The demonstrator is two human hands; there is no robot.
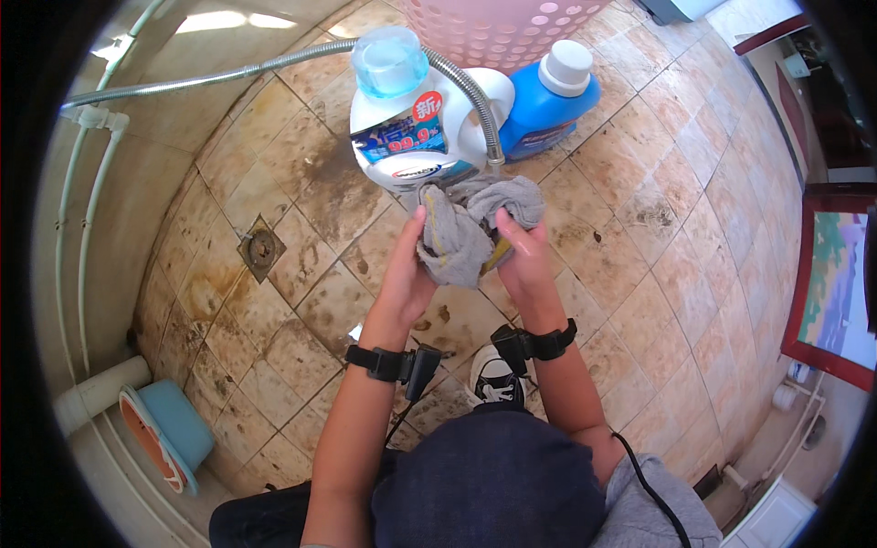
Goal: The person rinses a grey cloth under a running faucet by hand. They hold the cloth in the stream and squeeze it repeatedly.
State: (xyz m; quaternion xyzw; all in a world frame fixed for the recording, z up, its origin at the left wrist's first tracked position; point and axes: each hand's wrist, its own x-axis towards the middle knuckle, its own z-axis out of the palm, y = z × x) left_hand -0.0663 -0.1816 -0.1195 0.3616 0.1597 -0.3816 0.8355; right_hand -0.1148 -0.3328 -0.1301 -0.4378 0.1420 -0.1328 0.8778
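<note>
A person's two bare hands grip a bunched grey cloth at the centre of the frame, just below the mouth of a flexible metal hose (274, 63) that arches in from the upper left. The left hand (413, 269) is curled around the left side of the grey cloth (454, 248), its thumb along the edge; the right hand (527, 260) is partly closed on the other side, its thumb pressed against the folds, while most of the fingers are hidden beneath the fabric. Yellow streaks show along the cloth. Both wrists wear black straps. Just beyond the hands, at upper centre, a white jug (466, 117) with a clear bluish cap stands beside a blue bottle (541, 111) with a white cap, and behind them rises a perforated pink basket (502, 35). Stained tile floor (639, 265) spreads across the frame, with a square drain (261, 248) set into it at left of centre. A light-blue basin (179, 427) leans at lower left near white pipes, and a black-and-white shoe (498, 381) shows below the hands, above a dark-clothed knee (493, 484).
</note>
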